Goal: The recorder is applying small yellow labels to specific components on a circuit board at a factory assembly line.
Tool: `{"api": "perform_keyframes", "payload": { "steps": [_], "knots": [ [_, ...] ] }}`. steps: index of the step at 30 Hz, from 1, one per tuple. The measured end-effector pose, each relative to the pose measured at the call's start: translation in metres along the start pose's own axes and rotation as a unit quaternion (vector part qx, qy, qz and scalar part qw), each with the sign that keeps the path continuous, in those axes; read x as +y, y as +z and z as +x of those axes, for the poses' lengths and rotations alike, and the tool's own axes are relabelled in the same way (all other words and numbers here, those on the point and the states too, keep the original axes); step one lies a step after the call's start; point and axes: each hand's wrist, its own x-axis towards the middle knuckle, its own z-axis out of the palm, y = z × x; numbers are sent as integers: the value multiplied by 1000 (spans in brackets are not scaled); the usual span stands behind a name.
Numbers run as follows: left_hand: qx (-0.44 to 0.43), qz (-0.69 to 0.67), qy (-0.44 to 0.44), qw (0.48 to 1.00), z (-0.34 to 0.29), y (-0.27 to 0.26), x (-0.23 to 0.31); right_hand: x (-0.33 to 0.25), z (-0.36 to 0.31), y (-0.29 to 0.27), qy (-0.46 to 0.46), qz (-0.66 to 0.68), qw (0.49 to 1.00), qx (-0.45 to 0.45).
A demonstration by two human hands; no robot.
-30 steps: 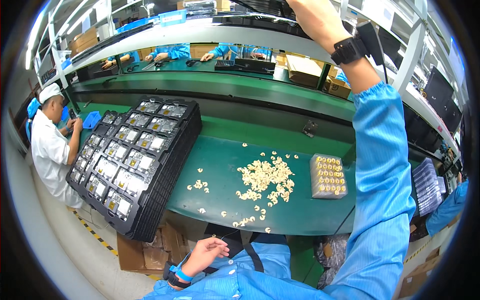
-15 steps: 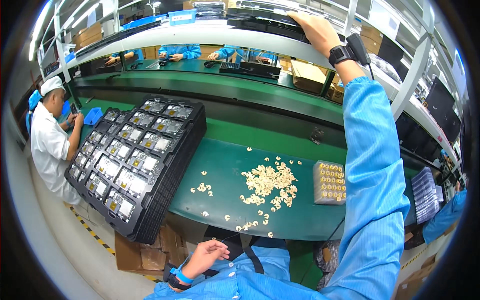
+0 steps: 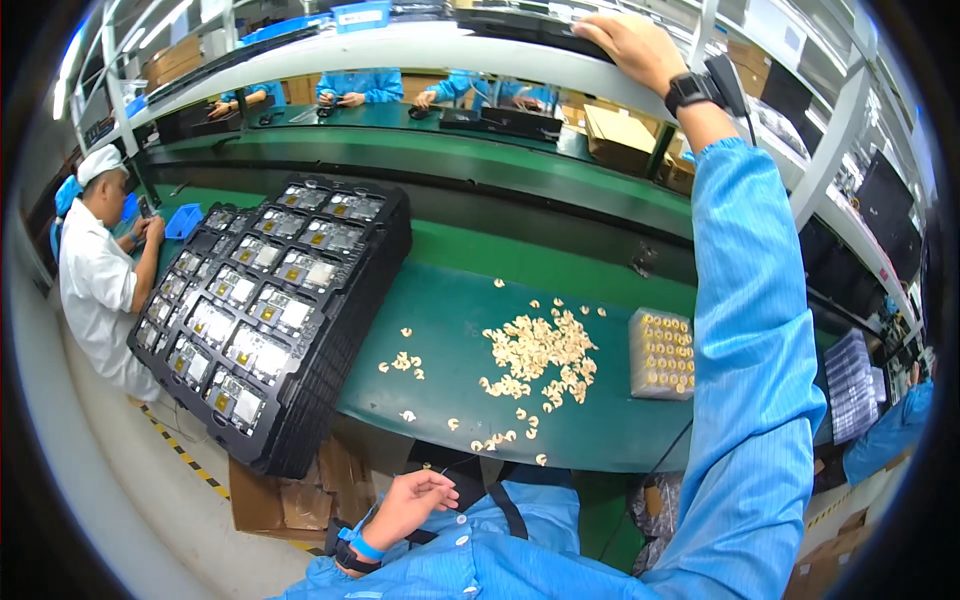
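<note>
My right hand [image 3: 640, 48] reaches up to the shelf. Its fingers curl over the right end of a black tray [image 3: 530, 27], their tips partly hidden. Low at my waist, my left hand [image 3: 413, 500] is held with its fingers bent and pressed together; whatever is between them is too small to make out. A thin dark wire shows by its fingertips. Between the hands, small cream-coloured curved pieces [image 3: 540, 350] lie heaped and scattered on the green bench [image 3: 400, 290]. A tilted stack of black trays [image 3: 335, 320] stands left, with circuit boards [image 3: 237, 402] in the top one.
A clear block-shaped holder with yellow round pieces [image 3: 661, 355] stands beside my right sleeve. Below the bench's left end is an open cardboard box [image 3: 262, 500]. The shelf's pale front beam [image 3: 400, 65] spans overhead. A co-worker in white [image 3: 95, 270] sits left; others work beyond.
The view has shifted slightly, so the shelf sits higher in the picture. My right hand stays at the black tray, a little farther right. My left hand has barely moved.
</note>
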Motion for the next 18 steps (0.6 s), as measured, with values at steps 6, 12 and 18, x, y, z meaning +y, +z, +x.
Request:
{"api": "perform_keyframes", "payload": {
  "steps": [6, 12, 18],
  "knots": [
    [-11, 7, 44, 999, -9, 12, 33, -57, -37, -71, -68, 60, 974, 210],
    [-54, -3, 64, 996, -31, 23, 110, -104, -237, -95, 165, 219, 956, -103],
    [-34, 102, 124, 986, 17, 39, 183, -114, -422, -73, 386, 128, 856, -319]
  ]
}}
